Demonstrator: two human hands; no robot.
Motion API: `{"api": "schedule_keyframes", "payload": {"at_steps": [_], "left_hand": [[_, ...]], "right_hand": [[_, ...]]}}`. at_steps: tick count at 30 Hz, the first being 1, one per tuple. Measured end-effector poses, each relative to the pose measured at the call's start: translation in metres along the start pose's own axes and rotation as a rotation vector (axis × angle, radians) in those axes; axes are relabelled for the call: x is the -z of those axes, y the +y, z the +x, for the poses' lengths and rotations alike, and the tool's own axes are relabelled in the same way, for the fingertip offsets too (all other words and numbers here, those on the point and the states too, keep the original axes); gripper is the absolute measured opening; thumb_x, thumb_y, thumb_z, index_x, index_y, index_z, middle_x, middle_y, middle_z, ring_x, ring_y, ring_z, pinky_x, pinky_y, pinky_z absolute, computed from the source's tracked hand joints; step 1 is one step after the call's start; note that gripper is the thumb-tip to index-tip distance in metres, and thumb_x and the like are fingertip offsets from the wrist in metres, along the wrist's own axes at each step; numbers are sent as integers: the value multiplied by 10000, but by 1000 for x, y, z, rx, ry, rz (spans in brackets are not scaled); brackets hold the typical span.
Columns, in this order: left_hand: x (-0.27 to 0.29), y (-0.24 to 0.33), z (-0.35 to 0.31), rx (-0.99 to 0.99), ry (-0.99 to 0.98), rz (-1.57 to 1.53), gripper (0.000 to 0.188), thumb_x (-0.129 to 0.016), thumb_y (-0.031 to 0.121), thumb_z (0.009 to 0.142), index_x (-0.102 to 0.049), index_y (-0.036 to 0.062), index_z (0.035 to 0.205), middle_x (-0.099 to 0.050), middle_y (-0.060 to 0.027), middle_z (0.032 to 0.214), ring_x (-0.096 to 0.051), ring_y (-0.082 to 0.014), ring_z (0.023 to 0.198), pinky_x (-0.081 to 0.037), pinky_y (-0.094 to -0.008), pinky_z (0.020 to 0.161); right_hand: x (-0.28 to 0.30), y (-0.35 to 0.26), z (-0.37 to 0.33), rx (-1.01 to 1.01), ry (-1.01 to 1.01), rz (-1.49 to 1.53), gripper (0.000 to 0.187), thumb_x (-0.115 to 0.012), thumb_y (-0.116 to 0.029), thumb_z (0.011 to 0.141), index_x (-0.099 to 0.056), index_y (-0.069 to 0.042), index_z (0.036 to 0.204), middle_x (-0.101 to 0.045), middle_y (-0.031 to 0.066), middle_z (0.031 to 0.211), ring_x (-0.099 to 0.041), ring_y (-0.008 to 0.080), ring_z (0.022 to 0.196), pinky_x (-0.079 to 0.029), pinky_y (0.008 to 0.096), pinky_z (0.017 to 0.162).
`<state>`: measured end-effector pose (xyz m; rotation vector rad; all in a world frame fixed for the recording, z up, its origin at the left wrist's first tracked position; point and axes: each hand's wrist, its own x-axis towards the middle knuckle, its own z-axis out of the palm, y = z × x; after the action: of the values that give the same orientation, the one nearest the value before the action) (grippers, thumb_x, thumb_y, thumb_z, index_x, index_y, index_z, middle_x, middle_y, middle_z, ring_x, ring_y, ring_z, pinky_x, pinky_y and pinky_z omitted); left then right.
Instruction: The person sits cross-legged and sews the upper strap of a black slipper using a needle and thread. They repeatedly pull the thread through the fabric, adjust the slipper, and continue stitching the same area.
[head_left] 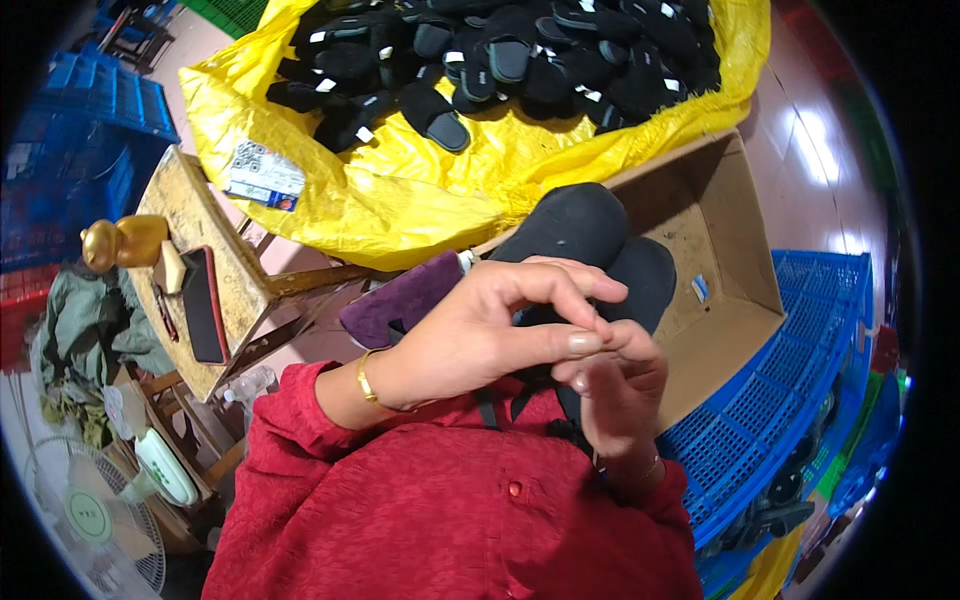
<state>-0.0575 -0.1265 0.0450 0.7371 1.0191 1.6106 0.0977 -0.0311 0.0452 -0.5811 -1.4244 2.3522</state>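
Note:
My left hand [485,330] and my right hand [622,385] meet in front of my red jacket. The left thumb and forefinger are pinched together, touching the fingertips of the right. The right fingers are bent and pressed together as well. Anything between them is too small or hidden to make out. Beneath the hands are two rounded dark shapes [570,225]; I cannot tell whether they are slippers or my knees. Left of them lies a purple plush piece [402,300], partly behind my left wrist.
Ahead, a yellow sack [380,215] holds many black slippers [510,58]. An open cardboard box [745,215] stands at the right, beside a blue plastic crate [770,360]. On the wooden stool [250,290] at left lie a phone [204,305] and a golden figurine [125,243]. A fan [90,515] stands lower left.

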Motion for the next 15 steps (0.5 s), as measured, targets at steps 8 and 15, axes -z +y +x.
{"api": "schedule_keyframes", "payload": {"at_steps": [8, 15], "left_hand": [[20, -57, 31, 161, 70, 639, 235, -617, 142, 885, -614, -10, 1064, -651, -112, 1001, -596, -175, 944, -466, -291, 848], [6, -68, 34, 71, -100, 1174, 384, -680, 297, 813, -623, 16, 1068, -643, -174, 948, -595, -337, 917, -489, -389, 795]], "right_hand": [[173, -96, -102, 135, 720, 494, 58, -475, -63, 943, -489, -78, 889, -399, -33, 638, -318, 37, 451, -269, 193, 383], [322, -259, -301, 885, 1512, -635, 110, -495, -37, 896, -472, -49, 788, -316, 11, 636, -325, 108, 551, -280, 245, 481]]}}
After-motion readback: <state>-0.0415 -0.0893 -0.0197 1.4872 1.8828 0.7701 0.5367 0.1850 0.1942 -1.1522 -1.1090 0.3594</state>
